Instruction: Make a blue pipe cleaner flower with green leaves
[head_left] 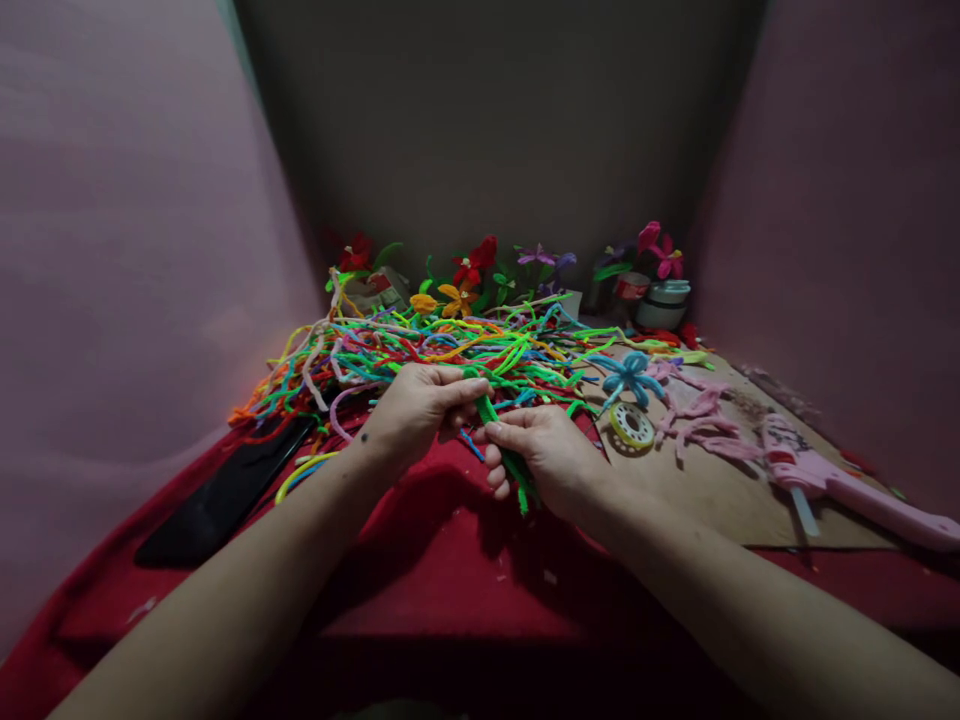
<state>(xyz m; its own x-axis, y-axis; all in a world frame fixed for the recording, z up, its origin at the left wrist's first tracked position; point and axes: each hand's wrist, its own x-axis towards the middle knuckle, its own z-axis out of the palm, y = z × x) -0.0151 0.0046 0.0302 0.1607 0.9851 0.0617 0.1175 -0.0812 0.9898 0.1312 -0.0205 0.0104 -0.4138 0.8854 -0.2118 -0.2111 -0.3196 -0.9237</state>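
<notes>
Both hands meet over the near side of a heap of colourful pipe cleaners (450, 345). Between them runs a green pipe cleaner piece (487, 410), which looks folded or bundled, its loose ends hanging below my right hand (536, 450). My left hand (427, 405) pinches its upper end between thumb and fingers. Lower down, my right thumb and forefinger close on the same piece, the other fingers curled beneath. How many strands it has I cannot tell.
Pipe cleaner flowers (469, 270) stand along the back. On the right, a cardboard sheet (697, 500) bears a blue flower (634, 378), a yellow-rimmed spool (631, 427), pink pieces (694, 410) and a pink glue gun (840, 480). A black phone (225, 490) lies left on red cloth (450, 590).
</notes>
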